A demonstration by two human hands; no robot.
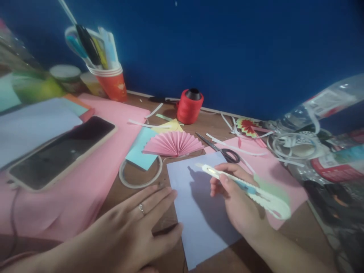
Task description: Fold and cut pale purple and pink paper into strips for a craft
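Note:
My right hand (237, 197) is closed round a white utility knife (256, 194) with a blue slider. Its blade tip points up and left above a light purple sheet of paper (196, 212), and the hand's shadow falls on that sheet. At the sheet's left edge, my left hand (145, 220), wearing a ring, rests flat with its fingers stretched out. Beyond the sheet stands a pink pleated paper fan (176, 144). A light blue paper piece (142, 149) and a clear ring of tape (123, 178) lie left of the fan. Scissors (222, 149) with dark handles lie right of it.
A red thread spool (190, 106) stands near the blue wall. Pink sheets with a phone (65, 151) on top cover the left. A paper cup (110, 83) of pens stands behind them. Plastic bottles (335, 98), tape and paper strips crowd the right.

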